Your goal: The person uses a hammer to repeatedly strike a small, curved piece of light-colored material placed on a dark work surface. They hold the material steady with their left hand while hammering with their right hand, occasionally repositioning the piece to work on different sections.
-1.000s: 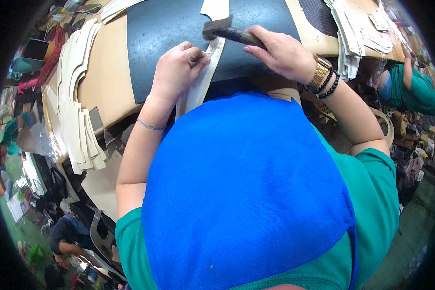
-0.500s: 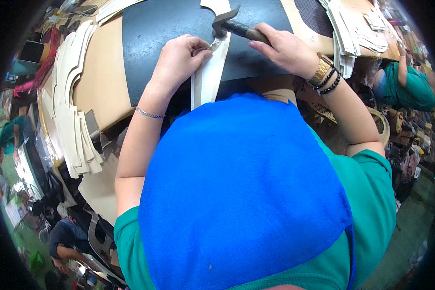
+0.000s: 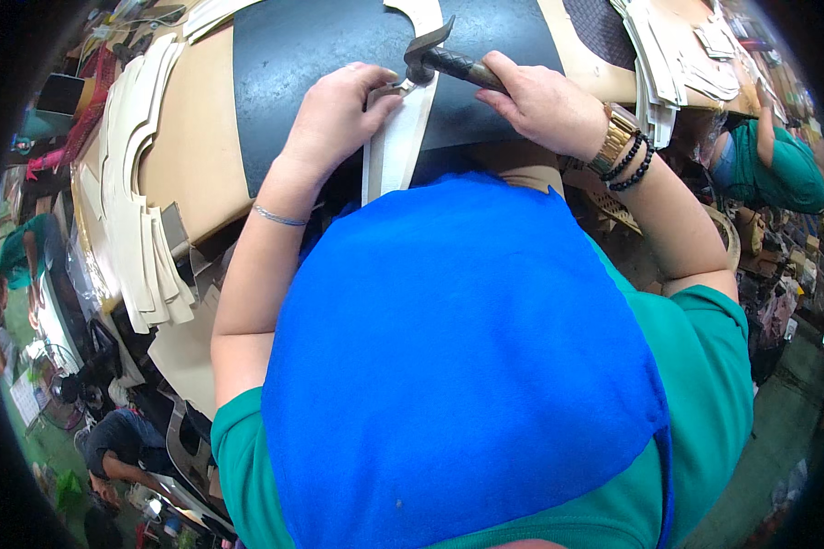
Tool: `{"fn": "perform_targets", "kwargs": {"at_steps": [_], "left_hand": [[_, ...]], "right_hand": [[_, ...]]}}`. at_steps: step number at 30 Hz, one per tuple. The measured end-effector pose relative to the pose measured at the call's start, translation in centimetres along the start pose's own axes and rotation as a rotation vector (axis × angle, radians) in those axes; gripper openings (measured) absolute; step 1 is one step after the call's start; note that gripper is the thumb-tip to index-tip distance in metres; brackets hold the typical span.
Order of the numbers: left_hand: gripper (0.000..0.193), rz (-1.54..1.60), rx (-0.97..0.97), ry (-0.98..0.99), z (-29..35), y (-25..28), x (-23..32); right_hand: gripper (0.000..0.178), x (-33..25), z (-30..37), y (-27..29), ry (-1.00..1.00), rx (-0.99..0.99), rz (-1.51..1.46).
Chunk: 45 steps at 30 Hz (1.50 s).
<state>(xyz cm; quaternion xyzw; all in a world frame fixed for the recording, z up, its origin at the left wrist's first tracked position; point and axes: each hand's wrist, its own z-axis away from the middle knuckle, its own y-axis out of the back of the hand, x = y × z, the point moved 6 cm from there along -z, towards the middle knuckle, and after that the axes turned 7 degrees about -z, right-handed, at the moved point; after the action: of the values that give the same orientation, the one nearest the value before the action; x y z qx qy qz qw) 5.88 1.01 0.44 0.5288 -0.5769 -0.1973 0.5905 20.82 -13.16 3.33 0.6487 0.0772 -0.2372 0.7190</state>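
In my right hand (image 3: 554, 105) is a hammer (image 3: 462, 67), its dark handle wrapped by my fingers and its curved metal head over the long white strip (image 3: 398, 137). The strip lies on a black mat (image 3: 311, 73) and runs toward my body over the near edge. My left hand (image 3: 339, 110) is closed in a pinch at the left edge of the strip, beside the hammer head. That edge looks turned up at my fingertips. Whether the hammer head touches the strip I cannot tell.
Stacked cream pieces (image 3: 137, 201) lie along the table's left side, and more stacked pieces (image 3: 655, 82) lie at the right. A dark textured sheet (image 3: 600, 32) is at the far right. People work nearby: a green-clothed person (image 3: 774, 165) at right, others at left.
The hammer head has come down slightly and shifted a little to the right, with my right hand following. My left hand stays pinched at nearly the same place on the strip.
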Motion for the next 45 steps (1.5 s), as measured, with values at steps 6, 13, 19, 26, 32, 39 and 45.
{"fn": "perform_targets", "kwargs": {"at_steps": [6,13,19,26,32,39,45], "left_hand": [[0.011,0.075,-0.095,0.005,-0.3,0.0,-0.7],[0.015,-0.206,0.061,-0.15,1.4,0.6,0.8],[0.021,-0.216,0.161,-0.095,4.6,0.8,1.5],[0.013,-0.235,0.191,-0.019,3.3,1.2,-0.1],[0.027,-0.14,0.173,0.167,1.7,1.4,-1.4],[0.036,0.212,0.015,0.435,1.0,1.1,-3.1],[0.021,-0.133,0.21,0.09,1.6,0.9,-2.1]], "right_hand": [[0.034,-0.7,-0.2,0.7,0.111,0.07,-0.22],[0.036,-1.2,-0.1,0.2,0.188,0.154,-0.247],[0.036,-1.5,-0.4,-0.1,0.268,0.18,-0.234],[0.036,-2.1,-1.5,0.0,0.201,0.166,-0.334],[0.035,-0.4,-1.8,-2.3,0.022,0.013,-0.206],[0.027,-0.3,-1.4,-2.9,-0.018,0.002,-0.32],[0.028,-1.3,-2.1,-1.7,0.038,0.014,-0.237]]}}
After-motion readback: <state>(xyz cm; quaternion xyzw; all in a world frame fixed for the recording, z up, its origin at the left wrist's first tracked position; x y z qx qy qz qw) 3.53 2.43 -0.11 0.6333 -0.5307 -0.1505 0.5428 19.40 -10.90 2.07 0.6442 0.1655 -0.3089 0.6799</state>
